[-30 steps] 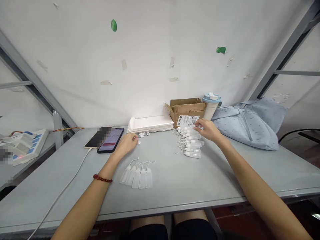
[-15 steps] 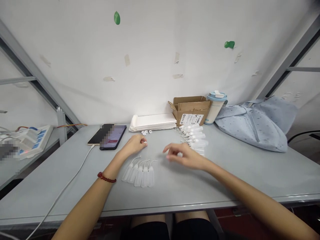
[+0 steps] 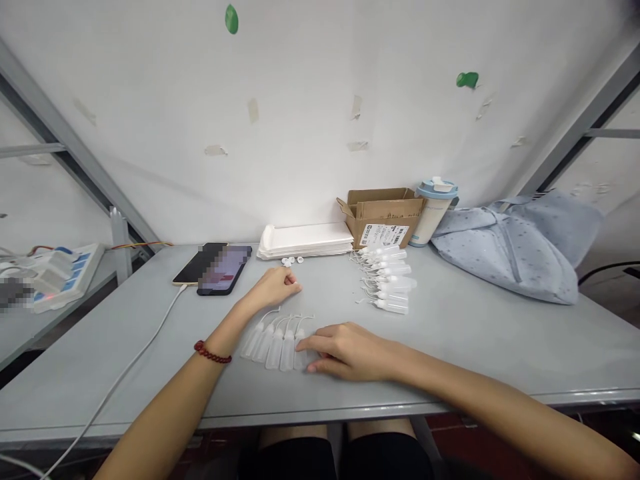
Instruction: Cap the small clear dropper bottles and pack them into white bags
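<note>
My right hand (image 3: 345, 350) lies palm down on the grey table (image 3: 450, 347). Its fingers are pressed together and its thumb is tucked under. The fingertips touch the right end of a row of small clear plastic bottles (image 3: 273, 343) with thin curved spouts. What is under the palm is hidden. My left hand (image 3: 273, 288), with a red bead bracelet (image 3: 213, 352) on its wrist, rests just behind that row. Its fingers are curled into a pinch, and what they hold is too small to make out. A second group of capped bottles (image 3: 390, 280) lies to the right, apart from both hands.
Two phones (image 3: 217, 267) lie at the back left, with a white cable (image 3: 125, 380) running toward the front edge. Along the wall are a stack of white sheets (image 3: 305, 239), loose white caps (image 3: 293, 261), a cardboard box (image 3: 385, 213), a lidded cup (image 3: 434, 210) and a blue cloth bag (image 3: 515, 243). A power strip (image 3: 55, 270) sits far left.
My right hand left the capped bottles at the back right and came down and left to the near row. My left hand shifted slightly right from the loose caps and stays curled.
</note>
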`<action>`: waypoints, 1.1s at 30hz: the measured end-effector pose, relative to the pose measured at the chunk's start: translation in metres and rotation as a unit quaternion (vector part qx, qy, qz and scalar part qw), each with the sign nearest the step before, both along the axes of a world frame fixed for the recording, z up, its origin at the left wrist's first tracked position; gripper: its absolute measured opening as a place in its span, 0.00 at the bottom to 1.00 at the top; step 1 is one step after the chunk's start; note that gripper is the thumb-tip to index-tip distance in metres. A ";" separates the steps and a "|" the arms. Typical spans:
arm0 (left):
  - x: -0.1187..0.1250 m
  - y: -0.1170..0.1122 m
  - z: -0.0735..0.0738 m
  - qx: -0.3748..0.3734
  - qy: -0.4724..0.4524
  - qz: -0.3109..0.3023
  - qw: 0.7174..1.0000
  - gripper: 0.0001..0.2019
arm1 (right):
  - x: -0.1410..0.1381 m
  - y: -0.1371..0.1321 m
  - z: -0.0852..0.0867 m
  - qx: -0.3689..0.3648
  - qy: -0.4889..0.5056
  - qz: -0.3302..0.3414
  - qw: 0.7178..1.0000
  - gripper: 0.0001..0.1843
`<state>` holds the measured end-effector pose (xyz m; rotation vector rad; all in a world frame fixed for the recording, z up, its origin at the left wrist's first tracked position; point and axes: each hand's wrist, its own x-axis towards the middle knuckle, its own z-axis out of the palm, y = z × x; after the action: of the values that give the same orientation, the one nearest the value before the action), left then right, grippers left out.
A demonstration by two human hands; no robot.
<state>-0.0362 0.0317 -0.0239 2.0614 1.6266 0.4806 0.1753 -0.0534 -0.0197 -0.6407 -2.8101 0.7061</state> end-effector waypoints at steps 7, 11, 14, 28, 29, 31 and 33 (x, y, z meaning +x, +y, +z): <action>0.012 -0.008 0.011 -0.059 -0.147 -0.011 0.987 0.13 | 0.002 0.004 -0.003 0.045 -0.019 -0.003 0.999 0.17; 0.015 -0.014 0.021 -0.094 -0.204 -0.008 0.974 0.13 | 0.006 0.011 -0.006 0.088 -0.037 -0.033 0.995 0.18; 0.013 -0.016 0.026 -0.106 -0.233 -0.012 0.967 0.14 | 0.011 0.021 -0.009 0.130 -0.028 -0.083 0.988 0.18; 0.024 -0.023 0.025 -0.145 -0.315 -0.100 0.933 0.16 | 0.018 0.029 -0.001 -0.080 0.206 -0.129 0.967 0.03; 0.024 -0.024 0.025 -0.146 -0.317 -0.105 0.931 0.16 | 0.018 0.029 -0.001 -0.104 0.214 -0.127 0.963 0.03; 0.025 -0.025 0.027 -0.153 -0.315 -0.110 0.930 0.15 | 0.018 0.030 0.001 -0.160 0.228 -0.126 0.952 0.03; 0.026 -0.027 0.029 -0.160 -0.311 -0.110 0.930 0.15 | 0.019 0.032 0.001 -0.233 0.248 -0.120 0.933 0.03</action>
<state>-0.0102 0.0046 0.0055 1.5960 1.0064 0.6566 0.1945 -0.0212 -0.0184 -0.7339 -2.0699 1.2880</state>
